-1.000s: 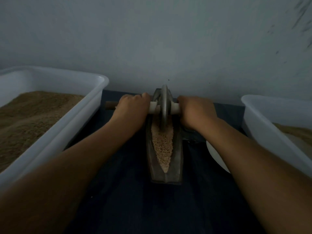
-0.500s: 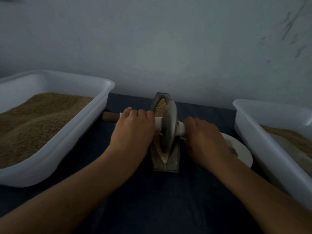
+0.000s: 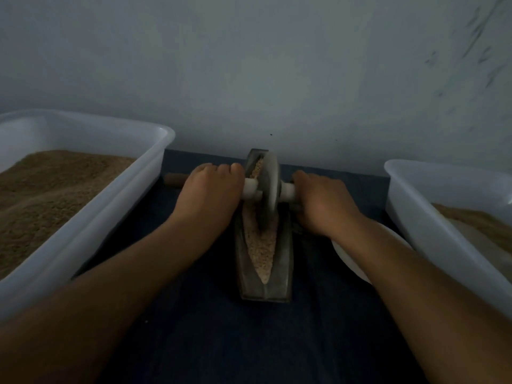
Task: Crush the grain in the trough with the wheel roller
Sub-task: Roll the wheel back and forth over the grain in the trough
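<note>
Grey metal wheel now sits toward the far end of the trough; half a second ago it was near the close end. Both hands moved away with it. Left hand has fingers curled over the axle's left side, right hand wrapped round the right side. White collars flank the disc; a brown wooden handle end sticks out left. Coarse pale grain fills the narrow boat-shaped trough on dark blue cloth. White plastic tubs of brown meal stand either side.
</note>
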Available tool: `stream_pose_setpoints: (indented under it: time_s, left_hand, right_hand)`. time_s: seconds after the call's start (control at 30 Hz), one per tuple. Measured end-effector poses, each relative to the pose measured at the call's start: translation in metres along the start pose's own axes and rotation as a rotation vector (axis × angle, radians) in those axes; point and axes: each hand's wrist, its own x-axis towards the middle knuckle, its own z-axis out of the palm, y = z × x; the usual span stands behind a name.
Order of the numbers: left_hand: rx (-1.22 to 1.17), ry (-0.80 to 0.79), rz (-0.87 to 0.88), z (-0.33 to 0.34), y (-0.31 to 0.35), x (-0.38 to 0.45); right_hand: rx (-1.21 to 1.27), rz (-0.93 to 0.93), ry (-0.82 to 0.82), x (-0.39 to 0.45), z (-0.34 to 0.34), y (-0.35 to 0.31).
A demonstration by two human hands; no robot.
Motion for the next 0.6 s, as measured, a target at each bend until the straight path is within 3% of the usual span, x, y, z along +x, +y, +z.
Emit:
stream_pose_setpoints:
  time_s: [0.3, 0.6]
  left_hand:
    - [-0.087, -0.035, -0.022, 0.028, -0.019, 0.049]
    - [-0.174, -0.099, -0.097, 0.016, -0.011, 0.023]
  right_hand:
    - [-0.051, 0.069, -0.04, 0.058, 0.008, 0.008]
    - [-0.123, 0.023, 0.054, 0.021, -0.002, -0.006]
